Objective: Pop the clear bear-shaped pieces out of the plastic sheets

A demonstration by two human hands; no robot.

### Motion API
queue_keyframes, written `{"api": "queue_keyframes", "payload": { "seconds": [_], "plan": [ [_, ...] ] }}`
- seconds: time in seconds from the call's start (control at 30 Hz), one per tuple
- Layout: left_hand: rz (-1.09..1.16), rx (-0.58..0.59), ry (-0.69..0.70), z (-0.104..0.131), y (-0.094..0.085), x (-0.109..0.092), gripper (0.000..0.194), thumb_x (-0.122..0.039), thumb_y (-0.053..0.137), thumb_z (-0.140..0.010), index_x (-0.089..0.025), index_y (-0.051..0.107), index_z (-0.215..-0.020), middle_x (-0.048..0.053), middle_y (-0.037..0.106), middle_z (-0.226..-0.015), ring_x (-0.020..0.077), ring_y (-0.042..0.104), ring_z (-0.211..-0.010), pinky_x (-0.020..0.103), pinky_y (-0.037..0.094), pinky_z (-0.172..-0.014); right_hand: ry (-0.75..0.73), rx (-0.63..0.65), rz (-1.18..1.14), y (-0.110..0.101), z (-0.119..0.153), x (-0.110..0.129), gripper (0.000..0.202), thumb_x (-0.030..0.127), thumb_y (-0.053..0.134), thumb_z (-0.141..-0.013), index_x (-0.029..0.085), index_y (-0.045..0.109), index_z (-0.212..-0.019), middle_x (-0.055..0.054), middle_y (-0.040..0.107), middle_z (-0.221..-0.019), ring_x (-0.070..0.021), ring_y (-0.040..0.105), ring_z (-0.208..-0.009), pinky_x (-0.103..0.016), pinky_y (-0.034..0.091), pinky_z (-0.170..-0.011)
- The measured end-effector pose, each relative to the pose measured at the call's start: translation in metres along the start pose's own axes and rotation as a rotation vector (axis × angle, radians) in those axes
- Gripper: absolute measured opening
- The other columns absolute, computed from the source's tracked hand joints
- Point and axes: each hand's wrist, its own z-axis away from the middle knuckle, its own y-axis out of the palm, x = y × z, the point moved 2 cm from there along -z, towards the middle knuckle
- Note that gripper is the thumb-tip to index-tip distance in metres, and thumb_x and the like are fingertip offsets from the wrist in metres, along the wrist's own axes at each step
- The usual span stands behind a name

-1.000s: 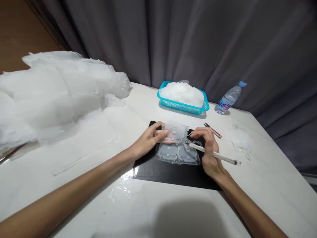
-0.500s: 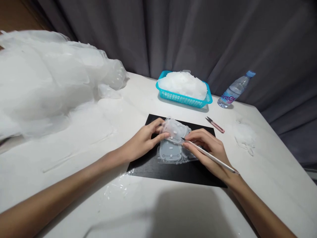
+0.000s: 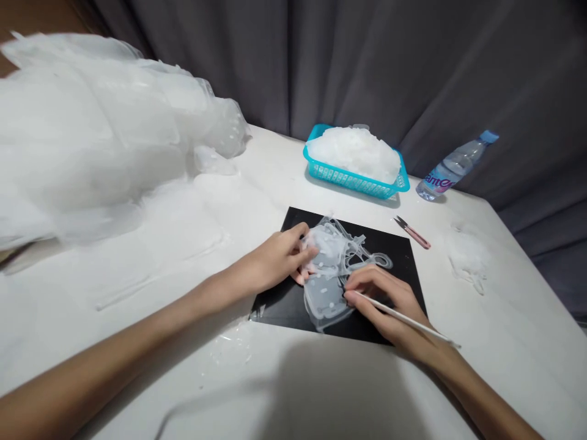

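A translucent plastic sheet (image 3: 325, 296) with small raised tabs lies over the black mat (image 3: 284, 311), its upper part bent up. My left hand (image 3: 287, 256) grips the sheet's upper left edge between thumb and fingers. Thin, tangled translucent strips (image 3: 355, 244) spread from its right side across the mat. In my right hand (image 3: 389, 299) is a slim white pen-like tool (image 3: 408, 320), held like a pencil. Its tip is close to the sheet's right edge; whether they touch is hard to tell.
Large bags of white material (image 3: 92, 134) fill the left side. A blue basket (image 3: 353, 178) heaped with white pieces stands at the back, near a water bottle (image 3: 454, 168). Small pink-handled snips (image 3: 415, 234) and a clear scrap (image 3: 468, 253) lie to the right.
The sheet has changed shape, and loose strips now spread to its right. My right hand and the tool have moved lower on it. The whole view has shifted slightly.
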Motion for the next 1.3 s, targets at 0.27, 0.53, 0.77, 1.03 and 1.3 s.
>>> {"api": "queue_keyframes", "payload": {
  "seconds": [0.27, 0.53, 0.77, 1.03, 1.3],
  "plan": [
    [-0.385, -0.328, 0.224, 0.004, 0.013, 0.002, 0.020, -0.041, 0.050, -0.108, -0.023, 0.044, -0.100, 0.000, 0.060, -0.087, 0.0161, 0.063, -0.065, 0.031, 0.049, -0.065, 0.468, 0.352, -0.429, 0.028, 0.007, 0.013, 0.021, 0.043, 0.065, -0.101, 0.023, 0.060, -0.105, 0.004, 0.073, -0.065, -0.0145, 0.068, -0.051, -0.024, 0.054, -0.054],
    [-0.793, -0.493, 0.367, 0.015, -0.001, -0.011, 0.015, -0.029, 0.045, -0.108, -0.016, 0.051, -0.108, 0.010, 0.060, -0.105, 0.0259, 0.061, -0.096, 0.043, 0.054, -0.085, 0.081, 0.008, -0.134, 0.000, -0.036, 0.001, 0.011, 0.034, 0.071, -0.097, 0.024, 0.070, -0.101, -0.001, 0.075, -0.097, -0.0182, 0.073, -0.091, -0.030, 0.055, -0.085],
    [-1.114, -0.233, 0.562, 0.058, 0.023, -0.005, 0.034, -0.031, 0.043, -0.112, -0.012, 0.065, -0.132, 0.015, 0.072, -0.128, 0.0300, 0.070, -0.115, 0.046, 0.057, -0.099, -0.023, 0.158, -0.012, -0.003, -0.062, -0.010, 0.007, 0.031, 0.069, -0.100, 0.024, 0.072, -0.100, 0.001, 0.073, -0.099, -0.0167, 0.068, -0.094, -0.030, 0.050, -0.088],
    [-1.128, -0.291, 0.553, 0.063, 0.027, 0.010, 0.043, -0.034, 0.040, -0.113, -0.013, 0.063, -0.144, 0.016, 0.070, -0.135, 0.0310, 0.072, -0.119, 0.045, 0.063, -0.095, -0.209, 0.184, 0.006, -0.006, -0.061, -0.009, 0.005, 0.026, 0.070, -0.100, 0.025, 0.073, -0.103, -0.001, 0.074, -0.101, -0.0191, 0.065, -0.100, -0.035, 0.048, -0.096],
    [-1.117, -0.333, 0.599, 0.063, 0.033, 0.004, 0.041, -0.027, 0.044, -0.110, -0.006, 0.065, -0.139, 0.019, 0.072, -0.133, 0.0331, 0.073, -0.117, 0.046, 0.063, -0.095, -0.215, 0.198, 0.002, -0.003, -0.060, -0.010, 0.005, 0.026, 0.070, -0.100, 0.024, 0.074, -0.102, -0.003, 0.073, -0.105, -0.0188, 0.068, -0.102, -0.035, 0.051, -0.096]
  ]
}}
